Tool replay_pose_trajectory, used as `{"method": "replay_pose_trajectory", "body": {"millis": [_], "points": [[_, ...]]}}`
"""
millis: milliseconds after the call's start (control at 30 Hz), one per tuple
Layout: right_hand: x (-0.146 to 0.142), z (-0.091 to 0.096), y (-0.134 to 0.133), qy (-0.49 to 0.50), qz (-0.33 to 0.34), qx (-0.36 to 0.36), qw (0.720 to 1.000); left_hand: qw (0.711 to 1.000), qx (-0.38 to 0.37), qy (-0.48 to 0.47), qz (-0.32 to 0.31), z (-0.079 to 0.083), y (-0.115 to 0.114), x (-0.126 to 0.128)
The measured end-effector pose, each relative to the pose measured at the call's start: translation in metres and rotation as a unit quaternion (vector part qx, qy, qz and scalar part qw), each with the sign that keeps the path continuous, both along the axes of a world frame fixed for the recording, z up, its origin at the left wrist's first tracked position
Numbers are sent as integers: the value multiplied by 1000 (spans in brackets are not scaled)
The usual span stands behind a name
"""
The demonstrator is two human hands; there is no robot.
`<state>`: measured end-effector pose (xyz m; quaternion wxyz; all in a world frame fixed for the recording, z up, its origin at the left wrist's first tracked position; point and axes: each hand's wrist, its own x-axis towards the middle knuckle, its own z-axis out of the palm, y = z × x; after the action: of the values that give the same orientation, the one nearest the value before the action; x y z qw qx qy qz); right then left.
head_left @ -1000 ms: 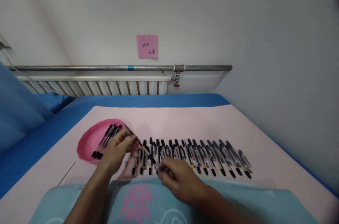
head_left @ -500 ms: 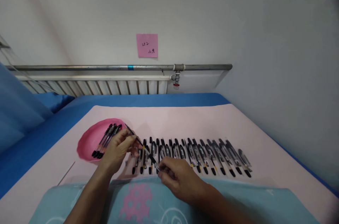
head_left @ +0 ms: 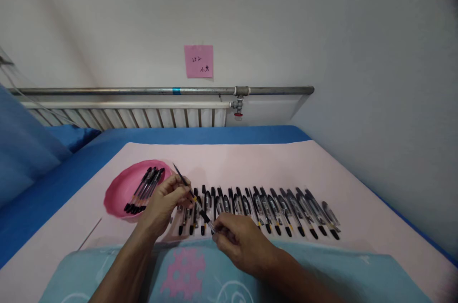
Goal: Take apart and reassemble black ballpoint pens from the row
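Note:
My left hand (head_left: 166, 200) pinches a thin black ink refill (head_left: 181, 176), its pointed tip sticking up to the upper left. The refill's lower end, with a yellow band, runs to the black grip end of a clear pen barrel (head_left: 204, 216). Around that barrel the fingers of my right hand (head_left: 245, 243) are closed. Refill and barrel lie in one slanting line; how deep one sits in the other cannot be told. Just beyond my hands lies a row of pen parts (head_left: 265, 207), clear barrels, black caps and refills, partly hidden by my fingers.
A pink bowl (head_left: 114, 193) with several capped pens (head_left: 145, 191) stands left of my left hand. A thin white stick (head_left: 89, 234) lies nearer on the pale pink tabletop (head_left: 229, 162). Turquoise patterned cloth (head_left: 322, 265) covers the near edge. Behind are a radiator (head_left: 143, 117) and wall.
My left hand has shifted slightly up and to the right along the refill, whose tip now points a little more steeply. My right hand stays nearly still with the barrel.

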<state>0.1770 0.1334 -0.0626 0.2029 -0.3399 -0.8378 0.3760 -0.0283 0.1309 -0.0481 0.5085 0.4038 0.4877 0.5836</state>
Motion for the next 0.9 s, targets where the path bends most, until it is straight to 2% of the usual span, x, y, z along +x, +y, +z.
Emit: {"method": "replay_pose_trajectory", "body": {"millis": [200, 267, 900], "points": [[1, 0, 1, 3, -13, 3, 1000, 995, -48, -13, -92, -4, -2, 7], [1, 1, 2, 6, -20, -3, 1000, 993, -50, -15, -103, -4, -3, 7], [2, -3, 4, 22, -34, -1, 999, 991, -60, -26, -114, -3, -4, 4]]}}
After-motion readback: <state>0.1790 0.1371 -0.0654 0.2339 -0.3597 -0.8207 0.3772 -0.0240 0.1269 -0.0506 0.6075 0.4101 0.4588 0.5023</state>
